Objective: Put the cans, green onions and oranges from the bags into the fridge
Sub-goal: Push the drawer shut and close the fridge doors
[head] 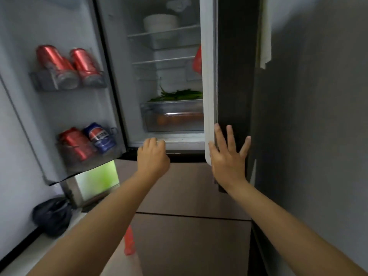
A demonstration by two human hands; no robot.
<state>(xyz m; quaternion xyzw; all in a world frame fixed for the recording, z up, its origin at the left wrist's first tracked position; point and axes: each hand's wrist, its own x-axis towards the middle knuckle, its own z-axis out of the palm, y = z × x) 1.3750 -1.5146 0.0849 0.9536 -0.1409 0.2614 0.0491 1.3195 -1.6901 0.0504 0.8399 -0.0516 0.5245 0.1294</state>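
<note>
The fridge stands with its left door (65, 108) swung wide and its right door (235, 80) nearly closed. Red cans (65, 62) fill the upper door shelf. A red can (74, 143) and a blue can (100, 137) stand in the lower one. Green onions (177, 95) lie on the clear drawer (171, 116), and oranges (175, 118) show dimly through its front. My right hand (229, 156) presses flat with spread fingers on the right door's lower edge. My left hand (152, 156), fingers curled and holding nothing, hovers at the compartment's bottom edge.
A white bowl (161, 22) sits on the top glass shelf. Something red (197, 59) hangs behind the right door's edge. A dark bag (52, 216) lies on the floor at the left, with a red bag (129, 242) below my left forearm. Brown drawers (189, 196) are below.
</note>
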